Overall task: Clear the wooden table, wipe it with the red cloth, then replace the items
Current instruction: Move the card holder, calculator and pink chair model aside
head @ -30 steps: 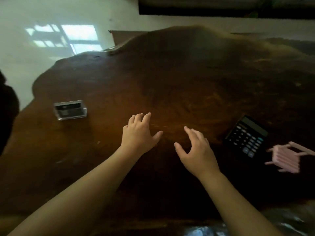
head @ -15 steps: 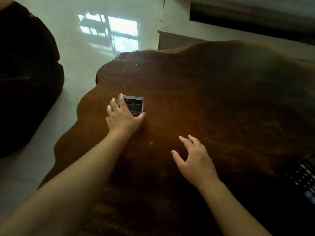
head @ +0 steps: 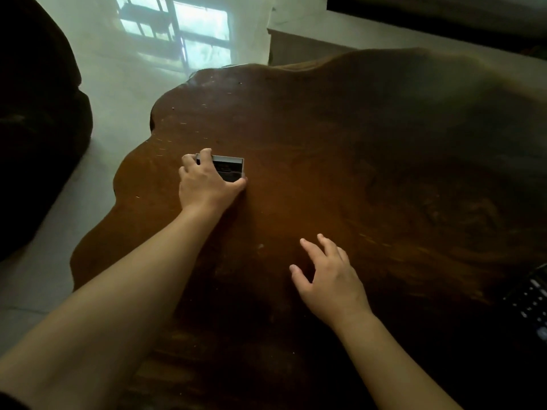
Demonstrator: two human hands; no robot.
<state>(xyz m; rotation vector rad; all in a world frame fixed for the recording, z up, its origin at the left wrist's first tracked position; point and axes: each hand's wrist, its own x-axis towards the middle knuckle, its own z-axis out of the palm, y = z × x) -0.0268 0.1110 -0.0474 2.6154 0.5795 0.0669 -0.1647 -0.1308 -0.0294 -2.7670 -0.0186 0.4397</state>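
Observation:
A small clear plastic box (head: pixel 231 169) with dark contents lies near the left edge of the dark wooden table (head: pixel 340 137). My left hand (head: pixel 204 184) rests over the box, fingers curled around its far left corner and thumb pressed against its near right corner. My right hand (head: pixel 328 276) hovers low over the table's middle with its fingers spread and nothing in it. A black calculator (head: pixel 532 303) shows partly at the right edge of the view. No red cloth is in view.
A dark rounded seat (head: pixel 38 119) stands on the pale glossy floor (head: pixel 124 72) left of the table. A low wooden piece (head: pixel 299 48) sits just beyond the table's far edge. The table's outline is wavy and irregular.
My view swung left, so the calculator slid to the right edge and the pink toy chair left the frame. My left hand reached to the clear box and closed around it.

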